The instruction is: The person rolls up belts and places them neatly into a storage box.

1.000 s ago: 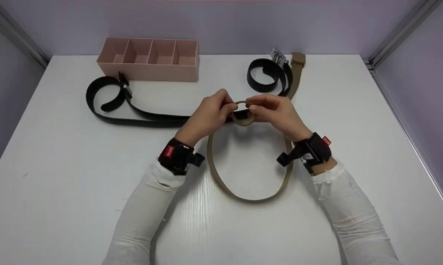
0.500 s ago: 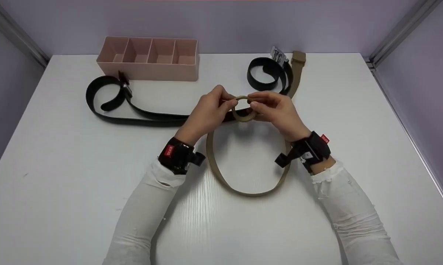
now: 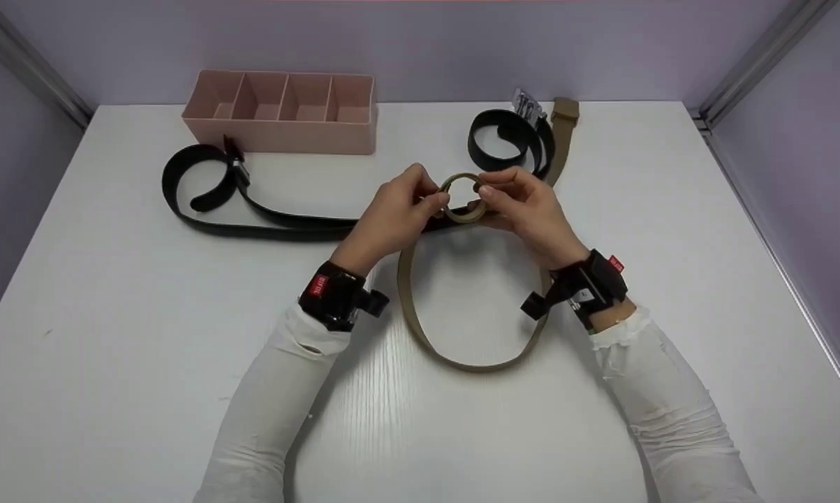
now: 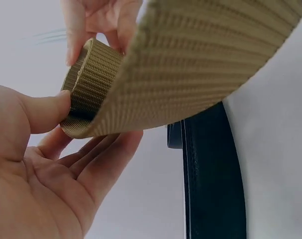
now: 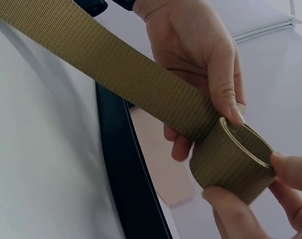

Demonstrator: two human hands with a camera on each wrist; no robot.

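Note:
A tan woven webbing belt (image 3: 407,300) has one end coiled into a small ring held above the table. My left hand (image 3: 395,213) pinches the left side of that ring between thumb and fingers. On its right side, my right hand (image 3: 524,209) grips the coil with thumb and fingertips. The rest of the belt hangs toward me in a wide loop, and its buckle end (image 3: 566,110) lies at the back right. In the right wrist view the coiled webbing (image 5: 230,164) shows overlapping layers between both hands. The left wrist view has the strap (image 4: 206,64) passing close to the camera.
A black belt (image 3: 273,227) stretches out on the left, passing behind my hands. Another black belt (image 3: 493,164) stands coiled at the back right, with a metal buckle (image 3: 528,108). A pink four-slot box (image 3: 280,136) sits at the back left of the white table (image 3: 147,349).
The tan ring has risen slightly and shows rounder from above, as my fingers shift on it. The hanging loop has drawn up a little from the near side.

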